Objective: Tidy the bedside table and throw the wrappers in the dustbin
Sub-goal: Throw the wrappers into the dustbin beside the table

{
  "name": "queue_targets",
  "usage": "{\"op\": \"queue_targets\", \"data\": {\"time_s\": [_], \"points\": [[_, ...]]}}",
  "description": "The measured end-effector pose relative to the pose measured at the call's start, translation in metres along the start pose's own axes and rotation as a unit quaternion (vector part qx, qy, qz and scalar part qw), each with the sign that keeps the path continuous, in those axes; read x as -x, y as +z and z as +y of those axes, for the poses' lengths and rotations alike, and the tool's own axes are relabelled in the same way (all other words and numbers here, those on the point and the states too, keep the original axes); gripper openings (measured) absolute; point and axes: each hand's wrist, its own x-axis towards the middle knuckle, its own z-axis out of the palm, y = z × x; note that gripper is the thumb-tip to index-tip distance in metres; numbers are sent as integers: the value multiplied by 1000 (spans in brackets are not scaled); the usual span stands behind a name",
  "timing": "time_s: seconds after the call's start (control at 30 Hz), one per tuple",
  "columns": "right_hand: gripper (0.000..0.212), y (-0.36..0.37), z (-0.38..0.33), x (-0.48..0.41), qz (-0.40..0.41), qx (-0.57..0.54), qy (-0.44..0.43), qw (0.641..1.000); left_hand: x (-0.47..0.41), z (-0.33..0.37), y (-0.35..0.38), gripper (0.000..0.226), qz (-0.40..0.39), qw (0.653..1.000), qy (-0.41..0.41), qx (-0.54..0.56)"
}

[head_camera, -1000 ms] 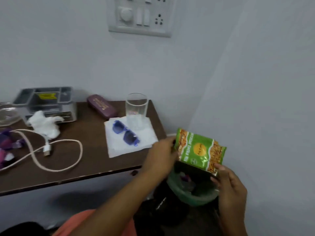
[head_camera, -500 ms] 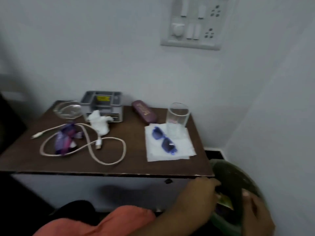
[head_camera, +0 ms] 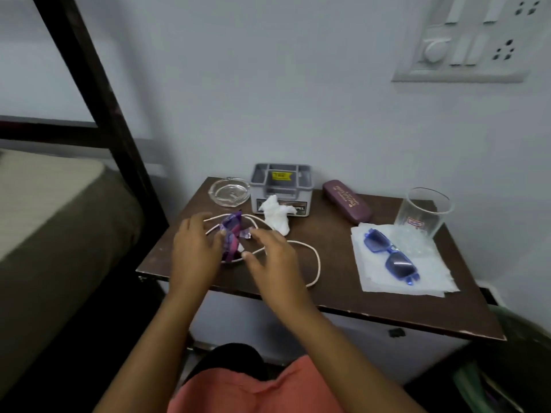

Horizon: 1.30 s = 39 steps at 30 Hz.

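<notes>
A crumpled purple wrapper (head_camera: pixel 232 238) sits on the brown bedside table (head_camera: pixel 331 251), inside a loop of white cable (head_camera: pixel 316 265). My left hand (head_camera: pixel 193 251) is at the wrapper's left edge, thumb touching it. My right hand (head_camera: pixel 274 257) hovers just right of it with fingers spread and nothing in them. A crumpled white tissue (head_camera: pixel 275 217) lies just behind the wrapper. The green dustbin (head_camera: pixel 524 329) peeks out at the lower right, below the table's right end; its inside is barely visible.
On the table: a glass ashtray (head_camera: pixel 229 192), a grey organizer box (head_camera: pixel 280 186), a purple glasses case (head_camera: pixel 347 201), a drinking glass (head_camera: pixel 423 213), and blue sunglasses (head_camera: pixel 389 257) on a white napkin (head_camera: pixel 432 278). A bed (head_camera: pixel 44 210) with a dark frame post (head_camera: pixel 98 93) stands left.
The green snack packet is out of my hands and no longer in view. Both hands have come up from the dustbin to the purple wrapper, and the view has swung left.
</notes>
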Motion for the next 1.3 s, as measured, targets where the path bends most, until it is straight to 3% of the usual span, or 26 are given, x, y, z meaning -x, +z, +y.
{"op": "queue_targets", "data": {"time_s": [0.1, 0.27, 0.43, 0.57, 0.67, 0.77, 0.87, 1.0, 1.07, 1.13, 1.2, 1.27, 1.3], "points": [[35, 34, 1, -32, -76, 40, 59, 995, -23, -9, 15, 38, -73, 994, -66, 48], [30, 60, 14, -46, -94, 41, 96, 990, -40, -16, 30, 28, -163, 983, -62, 65], [48, 50, 5, -34, -27, -16, 31, 999, -30, -6, 15, 22, -103, 977, -88, 167], [66, 16, -16, -7, 16, -96, -43, 994, 11, 23, -16, 22, -52, 966, -45, 248], [81, -29, -15, 26, 31, -94, -62, 993, 56, 61, -25, 25, -82, 946, 7, 313], [60, -87, 3, 65, 114, -39, -64, 991, 103, 102, -2, 30, -158, 916, 54, 364], [41, -151, 39, 112, 222, 15, -5, 975, 152, 144, 50, 42, -247, 889, 103, 370], [43, -217, 98, 176, 345, 54, 128, 928, 228, 197, 122, 37, -346, 864, 193, 311], [43, -239, 130, 196, 381, 105, 175, 902, 263, 210, 162, 39, -388, 839, 283, 257], [40, -256, 160, 206, 386, 143, 208, 887, 280, 220, 194, 39, -410, 822, 346, 191], [42, -267, 188, 214, 359, 176, 250, 882, 288, 224, 218, 42, -445, 805, 352, 173], [53, -272, 209, 220, 298, 197, 304, 883, 287, 225, 226, 56, -484, 776, 387, 118], [57, -273, 218, 223, 271, 199, 329, 882, 287, 222, 228, 69, -491, 778, 381, 91]]}}
